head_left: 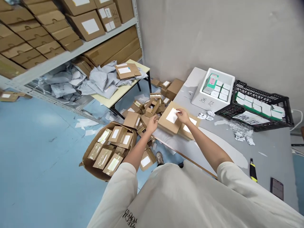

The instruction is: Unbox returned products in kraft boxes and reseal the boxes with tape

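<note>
A cardboard box (pixel 169 124) with a white label (pixel 172 116) lies at the left edge of the grey table. My right hand (pixel 183 116) is over its top, thumb and forefinger pinched together at the label's upper right corner. Just off the box's left side is my left hand (pixel 152 124), fingers loosely bent and apart, with nothing visible in it. A second labelled cardboard box (pixel 187 134) sits against the first on its right, partly hidden by my right forearm.
Crumpled paper (pixel 206 116), a white foam box (pixel 209 100), a black crate (pixel 256 125), a utility knife (pixel 253 171) and a phone (pixel 277 188) are on the grey table (pixel 228 131). Floor-level boxes surround a large open carton (pixel 88 166). Grey mailing bags (pixel 98 79) cover a small yellow table (pixel 111 100).
</note>
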`<state>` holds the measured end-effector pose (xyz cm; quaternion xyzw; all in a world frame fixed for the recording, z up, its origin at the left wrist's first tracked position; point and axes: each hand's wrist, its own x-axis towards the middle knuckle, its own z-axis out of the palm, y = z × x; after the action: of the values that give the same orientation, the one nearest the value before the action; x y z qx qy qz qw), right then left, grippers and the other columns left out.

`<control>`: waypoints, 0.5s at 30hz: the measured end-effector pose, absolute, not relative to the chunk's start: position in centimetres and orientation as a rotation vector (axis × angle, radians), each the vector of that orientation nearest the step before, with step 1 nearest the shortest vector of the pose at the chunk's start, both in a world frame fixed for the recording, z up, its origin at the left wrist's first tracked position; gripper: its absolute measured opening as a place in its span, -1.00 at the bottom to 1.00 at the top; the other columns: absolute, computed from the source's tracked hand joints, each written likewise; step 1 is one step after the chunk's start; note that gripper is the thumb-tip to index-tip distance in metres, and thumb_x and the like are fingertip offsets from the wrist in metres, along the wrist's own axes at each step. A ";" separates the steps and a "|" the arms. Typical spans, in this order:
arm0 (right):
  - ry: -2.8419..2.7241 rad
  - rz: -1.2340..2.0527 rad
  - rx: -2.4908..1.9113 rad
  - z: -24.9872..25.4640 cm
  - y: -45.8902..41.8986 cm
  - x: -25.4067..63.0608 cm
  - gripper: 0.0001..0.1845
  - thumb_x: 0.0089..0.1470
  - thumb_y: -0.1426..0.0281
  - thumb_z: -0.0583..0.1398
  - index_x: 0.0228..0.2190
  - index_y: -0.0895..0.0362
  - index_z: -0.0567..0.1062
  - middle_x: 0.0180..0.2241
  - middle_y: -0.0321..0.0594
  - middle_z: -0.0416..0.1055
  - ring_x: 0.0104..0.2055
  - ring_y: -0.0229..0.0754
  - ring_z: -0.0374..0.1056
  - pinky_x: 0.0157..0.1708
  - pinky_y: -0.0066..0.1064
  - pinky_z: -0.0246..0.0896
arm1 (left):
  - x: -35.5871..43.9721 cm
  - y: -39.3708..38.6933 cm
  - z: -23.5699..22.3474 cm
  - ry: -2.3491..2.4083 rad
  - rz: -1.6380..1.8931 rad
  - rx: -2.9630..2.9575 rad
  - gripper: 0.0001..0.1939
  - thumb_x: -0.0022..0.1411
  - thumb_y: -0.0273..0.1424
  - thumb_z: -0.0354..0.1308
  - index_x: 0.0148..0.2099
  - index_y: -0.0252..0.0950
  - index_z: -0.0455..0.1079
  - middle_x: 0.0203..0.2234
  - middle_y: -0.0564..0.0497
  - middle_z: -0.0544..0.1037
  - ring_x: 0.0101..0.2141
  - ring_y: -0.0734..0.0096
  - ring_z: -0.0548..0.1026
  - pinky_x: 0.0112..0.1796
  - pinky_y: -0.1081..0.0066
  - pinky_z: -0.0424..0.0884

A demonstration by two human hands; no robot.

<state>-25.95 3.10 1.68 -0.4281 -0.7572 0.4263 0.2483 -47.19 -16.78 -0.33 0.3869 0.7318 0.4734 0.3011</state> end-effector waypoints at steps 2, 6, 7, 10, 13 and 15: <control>-2.045 1.146 -1.216 1.3 3.4 -24.4 -0.58 0.11 0.27 0.19 0.00 0.10 0.54 0.13 -0.02 0.41 -0.01 -0.05 0.46 0.14 -0.09 0.35 | -46.5 -16.2 -0.3 1.924 1.237 1.049 -0.51 0.34 -0.46 0.05 0.30 -0.31 0.33 0.21 -0.24 0.41 0.15 0.15 0.48 0.19 0.15 0.41; -2.012 1.119 -1.286 1.2 3.9 -21.3 -0.60 0.10 0.29 0.19 -0.02 0.10 0.54 0.10 -0.03 0.44 0.01 -0.03 0.45 0.16 -0.08 0.33 | -45.0 -14.9 0.8 1.959 1.222 1.174 -0.52 0.30 -0.54 0.03 0.23 -0.29 0.39 0.15 -0.21 0.43 0.14 0.17 0.47 0.21 0.16 0.39; -2.004 1.106 -1.317 1.2 4.0 -20.5 -0.60 0.09 0.30 0.20 -0.03 0.11 0.54 0.10 -0.02 0.44 0.01 -0.01 0.45 0.16 -0.08 0.33 | -44.6 -14.5 1.2 1.967 1.227 1.208 -0.53 0.29 -0.55 0.02 0.21 -0.28 0.41 0.13 -0.19 0.44 0.12 0.17 0.47 0.20 0.16 0.39; -1.984 1.063 -1.431 1.1 4.3 -18.0 -0.59 0.08 0.32 0.20 -0.02 0.13 0.54 0.11 0.02 0.43 0.03 0.02 0.45 0.17 -0.08 0.31 | -42.7 -13.1 2.3 1.942 1.234 1.308 -0.58 0.30 -0.55 0.02 0.15 -0.28 0.45 0.07 -0.18 0.49 0.05 0.18 0.50 0.18 0.15 0.41; -2.010 1.024 -1.533 0.9 4.6 -15.3 -0.55 0.09 0.34 0.19 0.03 0.15 0.52 0.13 0.04 0.41 0.11 0.03 0.41 0.21 -0.09 0.25 | -40.1 -11.6 3.0 1.857 1.238 1.374 -0.63 0.33 -0.52 0.02 0.12 -0.28 0.47 0.04 -0.17 0.52 -0.02 0.22 0.53 0.12 0.17 0.45; -2.104 0.964 -1.602 0.6 4.9 -13.6 -0.51 0.10 0.34 0.17 0.07 0.15 0.51 0.17 0.04 0.39 0.20 0.09 0.33 0.26 -0.05 0.19 | -38.1 -10.8 3.1 1.807 1.236 1.398 -0.64 0.34 -0.51 0.03 0.12 -0.27 0.47 0.03 -0.15 0.53 -0.05 0.26 0.54 0.08 0.21 0.47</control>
<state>-13.64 4.93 0.62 -0.5617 -0.7376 0.3378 0.1625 -38.07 -10.75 3.11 0.5184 0.6701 0.4583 0.2686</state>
